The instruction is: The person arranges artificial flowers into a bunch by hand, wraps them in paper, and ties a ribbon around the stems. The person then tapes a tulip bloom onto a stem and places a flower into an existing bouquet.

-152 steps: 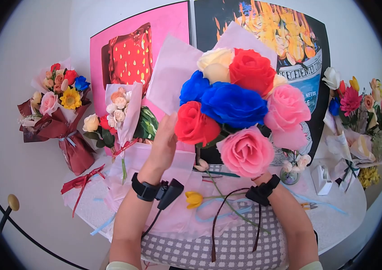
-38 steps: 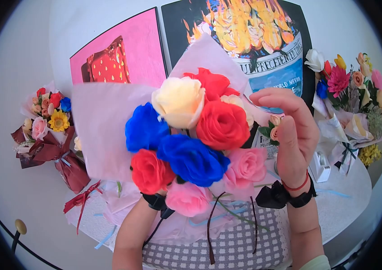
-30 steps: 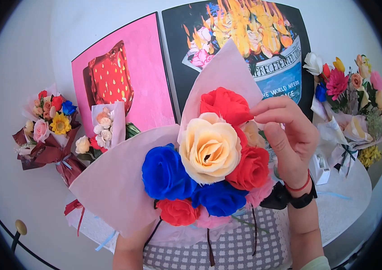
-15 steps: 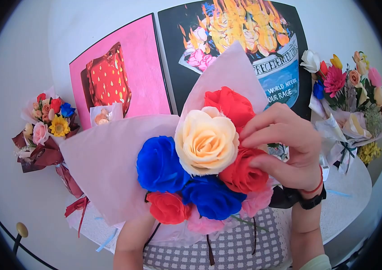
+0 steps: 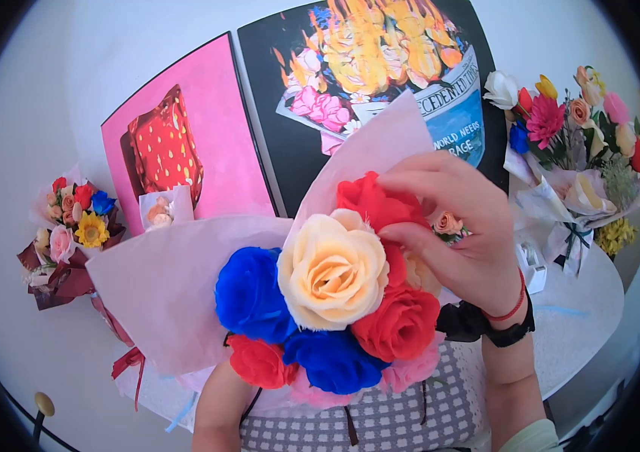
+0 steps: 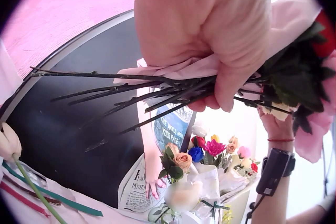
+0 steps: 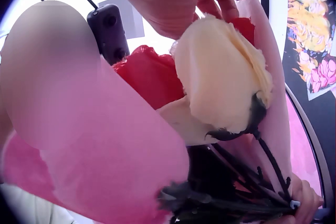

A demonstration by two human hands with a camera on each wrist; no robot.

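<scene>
My left hand [image 6: 210, 24] grips the dark stems [image 6: 173, 85] of a rose bouquet together with its pale pink wrapping paper [image 5: 177, 286]; in the head view the flowers hide this hand. A cream rose [image 5: 331, 271] faces up in the middle, with blue roses [image 5: 256, 294] to its left and below it. My right hand [image 5: 463, 226] is at the upper right of the bouquet, thumb and fingers pinching a red rose [image 5: 369, 200]. Another red rose [image 5: 399, 324] lies below that hand. A pale cream rose [image 7: 220, 77] hangs under my right fingers in the right wrist view.
Wrapped bouquets stand at the left [image 5: 71, 233] and right [image 5: 572, 151]. Two pictures, one pink [image 5: 222, 135] and one black [image 5: 260, 68], lean at the back. A checked cushion [image 5: 290, 426] is at the front, beside the white table [image 5: 584, 316].
The bouquet has come down from upright and its blooms now face up. My right hand has left its underside, risen to the right, and taken hold of the upper red rose.
</scene>
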